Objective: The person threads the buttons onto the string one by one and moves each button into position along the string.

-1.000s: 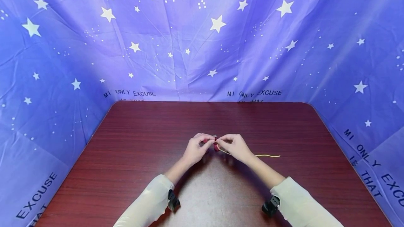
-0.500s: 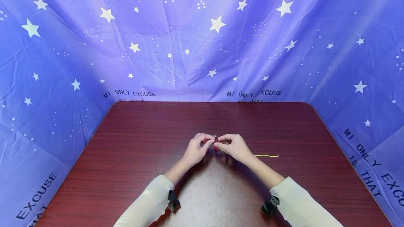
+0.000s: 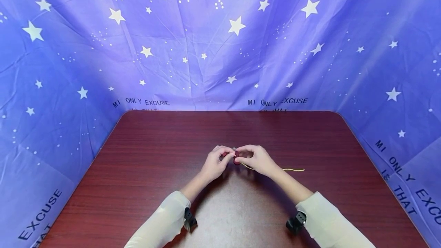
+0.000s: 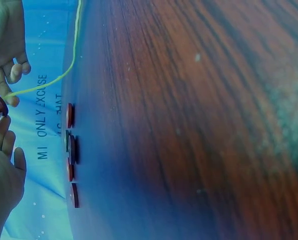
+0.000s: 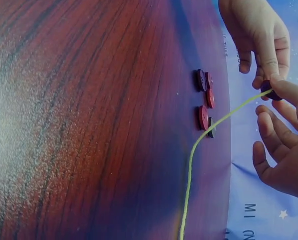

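While both hands meet over the table (image 3: 165, 137), a small dark button (image 5: 264, 88) sits up in the air between their fingertips. The left hand (image 3: 213, 163) pinches the button with its thumb and finger. The right hand (image 3: 259, 160) has its thumb and finger bent up close to the button, but I cannot tell if they squeeze it or not. A yellow string (image 5: 190, 170) goes from the button, passes by the right hand and comes out past the right wrist. Five more buttons (image 5: 203, 118) are on the table, near each other: three are red, one is dark purple and one looks green. Pale sleeves (image 3: 160, 219) cover the arms. Behind the table hangs a blue and purple cloth (image 3: 189, 30) with white stars.
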A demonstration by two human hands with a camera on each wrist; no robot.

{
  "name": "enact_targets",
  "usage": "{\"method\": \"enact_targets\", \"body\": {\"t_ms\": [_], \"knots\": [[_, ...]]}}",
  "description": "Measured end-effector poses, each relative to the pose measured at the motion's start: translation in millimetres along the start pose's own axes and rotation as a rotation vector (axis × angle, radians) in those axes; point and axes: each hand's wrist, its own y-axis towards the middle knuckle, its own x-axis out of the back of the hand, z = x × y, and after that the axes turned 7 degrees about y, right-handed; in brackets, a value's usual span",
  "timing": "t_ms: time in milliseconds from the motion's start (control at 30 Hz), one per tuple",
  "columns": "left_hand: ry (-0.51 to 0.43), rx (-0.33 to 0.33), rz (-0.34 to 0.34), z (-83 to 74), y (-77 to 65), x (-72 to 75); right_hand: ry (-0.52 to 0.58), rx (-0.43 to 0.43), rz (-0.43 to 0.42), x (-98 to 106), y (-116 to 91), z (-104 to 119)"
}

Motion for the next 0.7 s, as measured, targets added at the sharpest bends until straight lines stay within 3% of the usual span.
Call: {"method": "enact_targets", "body": {"t_ms": [200,500,700], "knots": [[-0.007,0.026,0.032,1.3,-0.1,1.2,-0.1,0.016,0.001,1.7,-0.6,2.1],[0.017,0.024,0.041,3.2,-1.4,4.5,-0.155,0.051,0.006,5.1,-1.8,-1.5],[0.006,0.111,0.07,2.1,-1.3,6.3,-0.155,0.047,0.021,7.3,-1.6,-4.2]]}}
